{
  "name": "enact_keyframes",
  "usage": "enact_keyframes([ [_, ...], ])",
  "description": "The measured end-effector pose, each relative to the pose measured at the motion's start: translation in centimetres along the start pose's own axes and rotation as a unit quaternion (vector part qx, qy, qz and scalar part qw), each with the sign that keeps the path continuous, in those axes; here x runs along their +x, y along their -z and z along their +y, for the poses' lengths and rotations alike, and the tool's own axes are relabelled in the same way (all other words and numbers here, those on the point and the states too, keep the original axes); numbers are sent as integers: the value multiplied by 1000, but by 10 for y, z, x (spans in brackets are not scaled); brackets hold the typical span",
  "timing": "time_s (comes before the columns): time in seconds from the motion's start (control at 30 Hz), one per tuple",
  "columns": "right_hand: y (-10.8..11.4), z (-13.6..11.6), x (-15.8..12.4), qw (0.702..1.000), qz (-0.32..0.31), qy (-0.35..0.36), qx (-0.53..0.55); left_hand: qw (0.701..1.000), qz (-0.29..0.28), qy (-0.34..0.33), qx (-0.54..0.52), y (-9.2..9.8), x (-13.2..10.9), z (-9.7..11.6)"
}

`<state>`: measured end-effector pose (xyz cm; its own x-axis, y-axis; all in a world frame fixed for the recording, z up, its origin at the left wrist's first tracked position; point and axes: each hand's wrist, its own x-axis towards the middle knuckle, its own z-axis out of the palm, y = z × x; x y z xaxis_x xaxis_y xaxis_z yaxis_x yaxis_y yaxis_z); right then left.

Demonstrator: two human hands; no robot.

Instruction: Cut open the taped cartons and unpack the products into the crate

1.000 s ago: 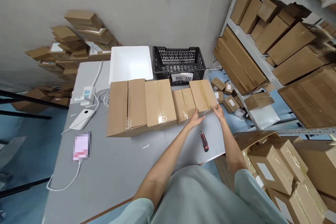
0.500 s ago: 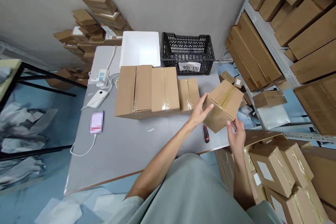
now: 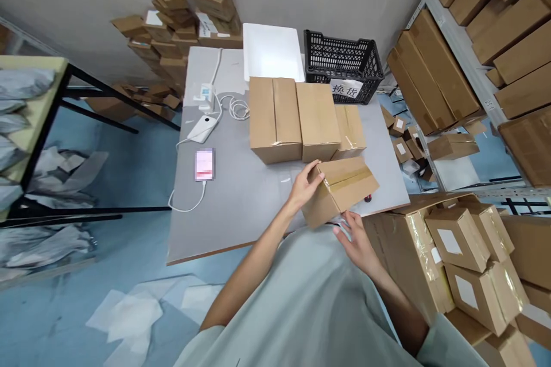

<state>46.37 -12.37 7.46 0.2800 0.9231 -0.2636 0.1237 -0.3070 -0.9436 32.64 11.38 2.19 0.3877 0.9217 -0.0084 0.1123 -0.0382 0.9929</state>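
A taped cardboard box (image 3: 340,186) is tilted in front of my body, above the near edge of the table. My left hand (image 3: 305,186) grips its left end, thumb on the top edge and fingers along the side. At its lower near edge, my right hand (image 3: 356,241) holds on with the fingertips; part of its grip is hidden under the box. Behind it stand a large cardboard box (image 3: 275,120), a medium box (image 3: 318,120) and a smaller taped box (image 3: 350,129) in a row. The red and black end of a screwdriver (image 3: 367,198) peeks out beside the held box.
A white foam bin (image 3: 272,49) and a black plastic crate (image 3: 344,57) stand at the back of the table (image 3: 215,218). A phone (image 3: 204,164), charger and cables lie left. To the right are a big open carton of boxes (image 3: 400,241) and loaded shelves (image 3: 465,63).
Both hands have brought the box leftward and closer to my body, turning it. It now covers most of the screwdriver. The camera view has shifted, so the table appears further right.
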Motion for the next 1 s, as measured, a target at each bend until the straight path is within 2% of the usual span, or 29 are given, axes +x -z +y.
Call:
enact_keyframes([
  [0.1, -69, 16, -1, 997, -74, -18, -25, 996, 35, 58, -51, 55, -15, -45],
  [0.2, -130, 30, 7, 986, -146, -40, -68, 989, 75, 102, -79, 97, -25, -80],
  [0.27, -160, 39, 16, 974, -198, -61, -91, 985, 85, 122, -83, 117, -29, -96],
  [0.33, -176, 48, 24, 965, -228, -62, -115, 983, 88, 136, -87, 132, -33, -108],
  [0.4, -168, 58, 32, 967, -214, -20, -139, 981, 86, 146, -91, 143, -44, -117],
  [0.43, -155, 63, 36, 972, -183, 12, -147, 980, 85, 151, -92, 147, -53, -122],
  [0.5, -112, 72, 48, 983, -78, 73, -147, 979, 84, 164, -91, 154, -77, -132],
  [0.53, -86, 77, 57, 986, -1, 89, -142, 978, 82, 173, -88, 155, -91, -137],
  [0.6, -33, 89, 81, 981, 133, 78, -120, 976, 75, 190, -80, 150, -120, -147],
  [0.63, -11, 95, 95, 979, 168, 46, -102, 975, 71, 198, -76, 145, -132, -152],
  [0.67, 5, 101, 110, 982, 169, 3, -84, 974, 67, 203, -73, 138, -141, -156],
  [0.73, 18, 114, 135, 989, 130, -30, -70, 974, 62, 206, -70, 121, -151, -161],
  [0.83, 7, 126, 154, 996, 56, -29, -58, 975, 69, 198, -68, 104, -152, -161],
  [0.9, -4, 130, 152, 998, 23, -19, -50, 975, 86, 194, -63, 106, -150, -156],
  [1.0, -8, 126, 140, 999, -7, 11, -46, 973, 136, 181, -48, 122, -156, -143],
])
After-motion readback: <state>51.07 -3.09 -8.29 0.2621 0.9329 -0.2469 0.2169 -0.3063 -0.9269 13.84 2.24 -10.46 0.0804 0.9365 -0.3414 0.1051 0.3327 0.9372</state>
